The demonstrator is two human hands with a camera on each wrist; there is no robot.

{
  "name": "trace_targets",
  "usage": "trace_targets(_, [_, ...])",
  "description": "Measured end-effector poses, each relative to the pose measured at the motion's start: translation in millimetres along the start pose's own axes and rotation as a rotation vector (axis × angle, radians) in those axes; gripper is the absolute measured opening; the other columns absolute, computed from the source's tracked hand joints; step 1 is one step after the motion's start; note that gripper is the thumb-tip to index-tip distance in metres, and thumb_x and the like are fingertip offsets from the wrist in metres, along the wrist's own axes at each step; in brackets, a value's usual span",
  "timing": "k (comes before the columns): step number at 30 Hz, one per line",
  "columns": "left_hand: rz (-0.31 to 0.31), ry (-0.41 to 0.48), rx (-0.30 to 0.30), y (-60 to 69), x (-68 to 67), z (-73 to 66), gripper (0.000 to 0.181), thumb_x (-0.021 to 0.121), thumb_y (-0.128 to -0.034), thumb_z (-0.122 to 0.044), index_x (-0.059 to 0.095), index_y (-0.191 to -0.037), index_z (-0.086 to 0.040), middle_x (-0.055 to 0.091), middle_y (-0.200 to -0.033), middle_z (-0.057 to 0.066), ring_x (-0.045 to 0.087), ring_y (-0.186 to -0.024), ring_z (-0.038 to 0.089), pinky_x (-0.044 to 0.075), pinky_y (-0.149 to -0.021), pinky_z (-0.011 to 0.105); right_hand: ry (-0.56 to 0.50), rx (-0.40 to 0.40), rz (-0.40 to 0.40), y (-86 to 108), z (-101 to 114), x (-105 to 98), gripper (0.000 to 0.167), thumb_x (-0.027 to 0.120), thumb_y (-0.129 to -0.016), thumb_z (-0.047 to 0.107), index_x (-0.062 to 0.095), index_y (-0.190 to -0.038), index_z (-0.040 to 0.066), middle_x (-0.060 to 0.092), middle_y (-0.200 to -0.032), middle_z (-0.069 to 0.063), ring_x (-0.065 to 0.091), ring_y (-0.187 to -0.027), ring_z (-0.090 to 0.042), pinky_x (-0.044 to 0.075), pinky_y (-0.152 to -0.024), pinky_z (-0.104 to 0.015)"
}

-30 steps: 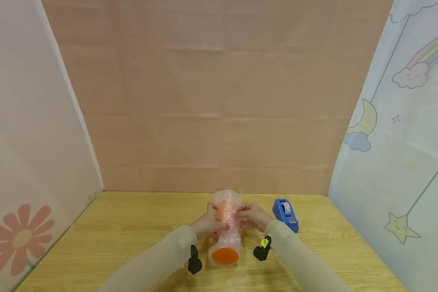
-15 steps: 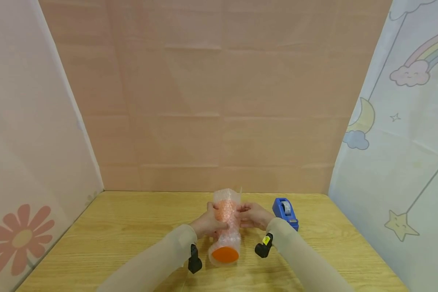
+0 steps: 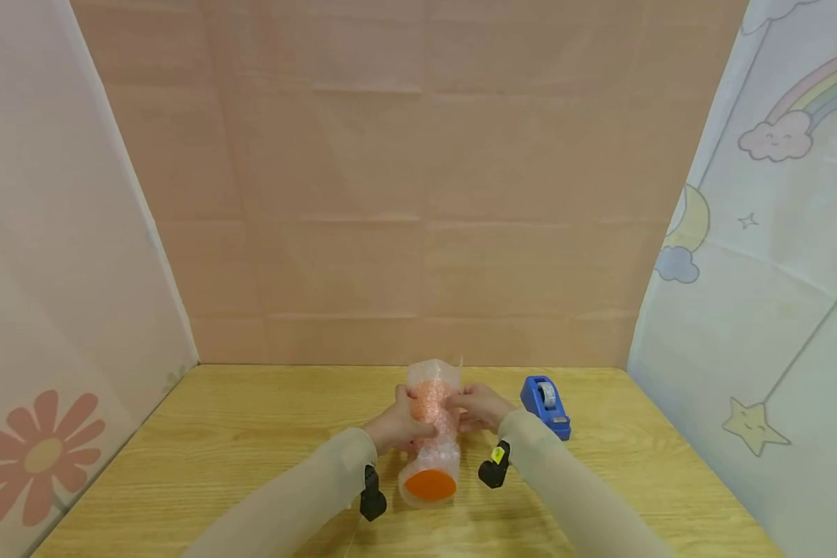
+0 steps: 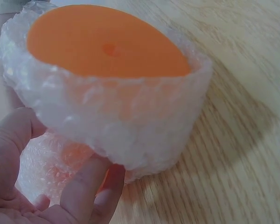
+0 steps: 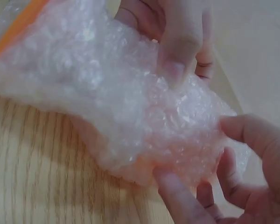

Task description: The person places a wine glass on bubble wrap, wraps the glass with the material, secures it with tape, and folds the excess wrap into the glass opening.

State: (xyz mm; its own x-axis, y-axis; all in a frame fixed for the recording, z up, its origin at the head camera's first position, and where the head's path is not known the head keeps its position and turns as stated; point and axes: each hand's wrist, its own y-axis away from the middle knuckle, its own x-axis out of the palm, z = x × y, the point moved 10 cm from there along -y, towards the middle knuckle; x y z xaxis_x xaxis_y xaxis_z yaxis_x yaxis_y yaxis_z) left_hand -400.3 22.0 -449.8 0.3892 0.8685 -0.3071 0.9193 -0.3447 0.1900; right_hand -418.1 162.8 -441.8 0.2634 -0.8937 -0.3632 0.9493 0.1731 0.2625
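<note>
An orange object wrapped in bubble wrap (image 3: 428,397) lies on the table, narrower in the middle than at its ends. Its flat, rounded orange end (image 4: 107,39) faces me, ringed by the edge of the wrap. From the left side, my left hand (image 3: 393,422) grips the bundle, thumb over the top and fingers curled round beneath. My right hand (image 5: 266,163) holds the right side of the wrap, thumb on top and fingertips lower down, as the right wrist view shows. The wrap blurs the shape of what is inside.
A blue tape dispenser (image 3: 545,408) with a roll of clear tape stands to the right, beyond my right forearm. The wooden table (image 3: 265,434) is bounded by a plain back panel (image 3: 418,232) and printed side panels.
My right hand has shifted slightly left and away from me, its thumb now farther over the wrap. The left hand and the bundle stay nearly in place.
</note>
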Motion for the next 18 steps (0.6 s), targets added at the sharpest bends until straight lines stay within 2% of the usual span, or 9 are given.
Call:
trace_targets(5, [-0.006, 0.005, 0.005, 0.1, 0.7, 0.3, 0.077, 0.076, -0.0826, -0.012, 0.018, -0.132, -0.006, 0.039, -0.121, 0.023, 0.058, -0.084, 0.027, 0.058, -0.066, 0.041, -0.123, -0.002, 0.055, -1.6, -7.6, 0.2, 0.042, 0.062, -0.094, 0.024, 0.056, -0.122, -0.006, 0.057, -0.125, -0.02, 0.065, -0.101, -0.029, 0.057, -0.082, -0.036])
trace_targets(8, [-0.007, -0.002, 0.008, 0.8, 2.2, 1.6, 0.078, 0.077, -0.082, -0.012, 0.018, -0.132, -0.006, 0.039, -0.121, 0.023, 0.058, -0.088, 0.028, 0.058, -0.067, 0.042, -0.188, 0.018, 0.032, -2.0, -16.5, -0.8, 0.038, 0.062, -0.094, 0.022, 0.056, -0.118, -0.006, 0.058, -0.119, -0.018, 0.067, -0.095, -0.025, 0.057, -0.081, -0.036])
trace_targets(14, [-0.013, -0.008, 0.024, -0.1, 3.1, 0.6, 0.074, 0.076, -0.0817, -0.01, 0.02, -0.129, -0.006, 0.042, -0.113, 0.021, 0.057, -0.075, 0.025, 0.055, -0.059, 0.036, -0.081, 0.029, -0.065, 1.7, -13.2, -3.7, 0.041, 0.062, -0.093, 0.026, 0.054, -0.118, -0.006, 0.058, -0.119, -0.018, 0.065, -0.101, -0.03, 0.055, -0.086, -0.041])
trace_targets(16, [-0.014, -0.001, 0.025, -0.9, 2.9, 0.8, 0.074, 0.076, -0.0817, -0.009, 0.02, -0.129, -0.006, 0.042, -0.114, 0.022, 0.057, -0.076, 0.025, 0.056, -0.059, 0.036, -0.06, 0.014, -0.043, 0.9, -10.9, -2.9, 0.046, 0.061, -0.093, 0.028, 0.052, -0.122, -0.007, 0.056, -0.124, -0.021, 0.063, -0.104, -0.032, 0.055, -0.087, -0.041])
trace_targets(18, [-0.013, 0.009, 0.021, -2.3, 2.7, 2.4, 0.075, 0.076, -0.0815, -0.009, 0.019, -0.13, -0.006, 0.041, -0.117, 0.023, 0.058, -0.081, 0.026, 0.057, -0.062, 0.039, -0.096, -0.001, 0.024, -1.3, -12.6, -0.8, 0.048, 0.06, -0.094, 0.029, 0.051, -0.125, -0.007, 0.054, -0.127, -0.02, 0.062, -0.105, -0.03, 0.055, -0.088, -0.039])
